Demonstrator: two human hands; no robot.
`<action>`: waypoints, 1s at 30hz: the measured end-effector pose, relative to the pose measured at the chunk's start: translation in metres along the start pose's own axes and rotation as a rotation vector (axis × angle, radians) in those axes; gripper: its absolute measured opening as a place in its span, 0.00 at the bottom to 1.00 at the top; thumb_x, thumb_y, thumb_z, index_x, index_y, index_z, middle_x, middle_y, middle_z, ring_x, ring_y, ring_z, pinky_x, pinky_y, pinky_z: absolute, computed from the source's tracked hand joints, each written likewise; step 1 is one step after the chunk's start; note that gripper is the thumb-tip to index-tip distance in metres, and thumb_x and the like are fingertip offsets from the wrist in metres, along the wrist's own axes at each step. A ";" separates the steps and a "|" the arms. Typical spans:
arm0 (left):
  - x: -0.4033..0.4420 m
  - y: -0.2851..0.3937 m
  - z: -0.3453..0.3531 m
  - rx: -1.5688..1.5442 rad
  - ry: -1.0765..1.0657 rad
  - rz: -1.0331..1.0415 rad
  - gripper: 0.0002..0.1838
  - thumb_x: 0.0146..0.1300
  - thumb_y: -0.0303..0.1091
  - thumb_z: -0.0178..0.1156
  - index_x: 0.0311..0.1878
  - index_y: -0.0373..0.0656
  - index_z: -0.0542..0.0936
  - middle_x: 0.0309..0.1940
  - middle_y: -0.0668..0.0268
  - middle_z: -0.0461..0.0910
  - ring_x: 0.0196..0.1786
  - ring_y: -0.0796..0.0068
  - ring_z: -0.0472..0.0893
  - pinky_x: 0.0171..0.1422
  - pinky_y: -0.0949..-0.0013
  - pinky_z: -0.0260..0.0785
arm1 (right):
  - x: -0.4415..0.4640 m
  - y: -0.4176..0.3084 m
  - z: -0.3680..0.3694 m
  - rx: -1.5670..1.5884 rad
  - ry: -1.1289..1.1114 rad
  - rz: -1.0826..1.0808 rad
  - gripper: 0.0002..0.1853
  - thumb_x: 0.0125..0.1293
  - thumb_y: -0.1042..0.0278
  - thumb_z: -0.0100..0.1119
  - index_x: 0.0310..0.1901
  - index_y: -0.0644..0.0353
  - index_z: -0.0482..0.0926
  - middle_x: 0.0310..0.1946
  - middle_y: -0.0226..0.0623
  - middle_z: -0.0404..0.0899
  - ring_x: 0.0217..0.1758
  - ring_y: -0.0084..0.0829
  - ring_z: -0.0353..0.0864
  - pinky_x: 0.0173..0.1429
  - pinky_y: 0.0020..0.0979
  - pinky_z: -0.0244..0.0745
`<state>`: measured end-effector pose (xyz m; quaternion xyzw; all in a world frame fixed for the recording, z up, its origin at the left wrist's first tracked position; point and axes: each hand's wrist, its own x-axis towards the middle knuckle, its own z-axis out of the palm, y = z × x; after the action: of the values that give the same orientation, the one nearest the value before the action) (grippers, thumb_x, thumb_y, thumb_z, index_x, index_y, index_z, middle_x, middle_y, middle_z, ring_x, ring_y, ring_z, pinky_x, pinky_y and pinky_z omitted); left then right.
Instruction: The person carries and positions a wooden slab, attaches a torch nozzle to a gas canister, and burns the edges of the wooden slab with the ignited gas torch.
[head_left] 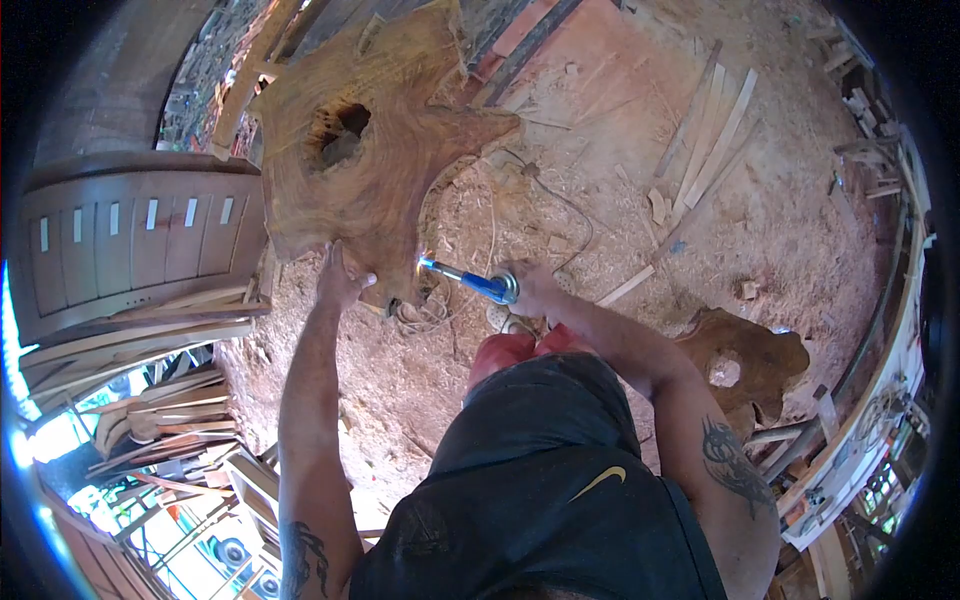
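My right hand (532,290) is wrapped round a blue gas blowtorch (484,284). A bright flame shows at the torch's tip, right against the edge of a large wood slab (390,190). The slab has an irregular outline, swirling grain and a dark hole in its upper part. My left hand (343,278) lies on the slab's near edge with fingers stretched out and thumb apart, holding nothing. Part of the right hand's grip is hidden behind the torch's canister end.
Wood shavings cover the floor (760,230). A cord (585,225) curls beside the slab. Thin wooden strips (715,140) lie at upper right, and a smaller slab (745,360) at right. A paneled wooden piece (140,235) and stacked boards (170,420) stand at left.
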<state>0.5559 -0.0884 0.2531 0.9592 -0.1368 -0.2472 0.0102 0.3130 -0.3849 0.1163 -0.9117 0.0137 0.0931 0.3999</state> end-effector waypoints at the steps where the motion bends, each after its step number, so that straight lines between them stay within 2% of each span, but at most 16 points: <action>1: -0.001 0.002 -0.002 0.004 -0.007 -0.004 0.62 0.50 0.49 0.80 0.80 0.36 0.52 0.81 0.43 0.50 0.82 0.50 0.54 0.84 0.57 0.52 | 0.000 0.003 0.003 0.014 0.000 -0.028 0.26 0.53 0.54 0.71 0.56 0.46 0.82 0.56 0.37 0.82 0.60 0.43 0.80 0.66 0.43 0.75; 3: -0.001 0.003 -0.003 0.008 -0.015 -0.009 0.62 0.50 0.49 0.80 0.80 0.36 0.52 0.81 0.44 0.50 0.82 0.50 0.54 0.84 0.58 0.51 | -0.001 0.008 0.009 0.042 0.000 -0.084 0.30 0.52 0.49 0.73 0.56 0.51 0.81 0.56 0.40 0.82 0.61 0.45 0.80 0.67 0.44 0.74; 6: 0.001 0.000 -0.002 -0.003 -0.035 -0.017 0.62 0.51 0.50 0.79 0.80 0.36 0.51 0.81 0.44 0.49 0.83 0.52 0.53 0.84 0.58 0.50 | -0.002 0.010 0.013 0.059 -0.053 -0.067 0.30 0.51 0.49 0.74 0.56 0.51 0.81 0.57 0.40 0.82 0.62 0.46 0.79 0.67 0.43 0.74; 9: 0.001 0.001 -0.002 -0.012 -0.046 -0.023 0.62 0.51 0.50 0.79 0.80 0.36 0.50 0.81 0.45 0.48 0.83 0.53 0.51 0.85 0.59 0.49 | -0.004 0.008 0.010 0.057 -0.028 -0.020 0.24 0.51 0.56 0.71 0.53 0.44 0.82 0.52 0.37 0.82 0.58 0.44 0.81 0.63 0.44 0.76; 12: 0.002 0.000 -0.001 -0.007 -0.040 -0.021 0.61 0.52 0.49 0.78 0.80 0.36 0.50 0.82 0.45 0.47 0.84 0.53 0.50 0.85 0.59 0.49 | 0.001 0.011 0.013 -0.001 -0.009 -0.010 0.24 0.52 0.57 0.70 0.53 0.45 0.82 0.50 0.39 0.83 0.56 0.46 0.82 0.62 0.45 0.77; 15: 0.001 0.000 -0.001 0.006 -0.034 -0.025 0.61 0.52 0.49 0.78 0.80 0.35 0.50 0.82 0.45 0.47 0.84 0.53 0.50 0.85 0.59 0.49 | 0.007 0.015 0.011 0.091 -0.016 0.132 0.26 0.52 0.59 0.72 0.54 0.53 0.81 0.53 0.46 0.83 0.59 0.49 0.81 0.64 0.46 0.76; 18: -0.001 0.003 -0.002 0.003 -0.031 -0.032 0.62 0.52 0.49 0.79 0.80 0.35 0.50 0.81 0.45 0.48 0.83 0.53 0.51 0.85 0.58 0.49 | 0.012 0.015 0.007 0.141 0.128 0.124 0.25 0.53 0.65 0.70 0.55 0.55 0.80 0.50 0.47 0.84 0.56 0.51 0.82 0.62 0.47 0.77; 21: -0.001 0.003 -0.003 -0.019 -0.044 -0.040 0.62 0.51 0.49 0.79 0.80 0.35 0.50 0.81 0.45 0.48 0.83 0.52 0.51 0.85 0.58 0.49 | 0.012 0.008 -0.010 0.046 0.250 0.035 0.24 0.55 0.60 0.71 0.54 0.56 0.81 0.52 0.44 0.83 0.54 0.50 0.83 0.57 0.47 0.80; 24: 0.001 -0.001 -0.001 -0.021 -0.038 -0.025 0.62 0.51 0.49 0.79 0.80 0.36 0.50 0.81 0.45 0.48 0.83 0.52 0.52 0.85 0.58 0.50 | 0.019 0.011 -0.004 0.145 0.332 0.131 0.24 0.54 0.60 0.72 0.54 0.54 0.81 0.51 0.43 0.84 0.53 0.49 0.84 0.56 0.47 0.80; 27: 0.003 -0.004 0.001 0.001 -0.021 -0.009 0.62 0.51 0.49 0.79 0.80 0.36 0.50 0.81 0.46 0.48 0.83 0.52 0.52 0.84 0.58 0.50 | 0.020 0.013 -0.006 0.163 0.337 0.125 0.23 0.54 0.59 0.72 0.53 0.51 0.82 0.51 0.41 0.84 0.53 0.47 0.84 0.56 0.46 0.80; 30: 0.002 -0.003 0.001 0.010 -0.018 -0.009 0.62 0.51 0.50 0.79 0.80 0.36 0.50 0.81 0.46 0.49 0.83 0.53 0.53 0.84 0.58 0.51 | 0.014 0.008 -0.017 0.115 0.231 0.023 0.24 0.53 0.60 0.72 0.53 0.48 0.82 0.51 0.39 0.84 0.53 0.46 0.84 0.57 0.45 0.80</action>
<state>0.5578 -0.0856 0.2506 0.9576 -0.1336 -0.2554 0.0030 0.3291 -0.4023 0.1196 -0.8916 0.0753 -0.0087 0.4463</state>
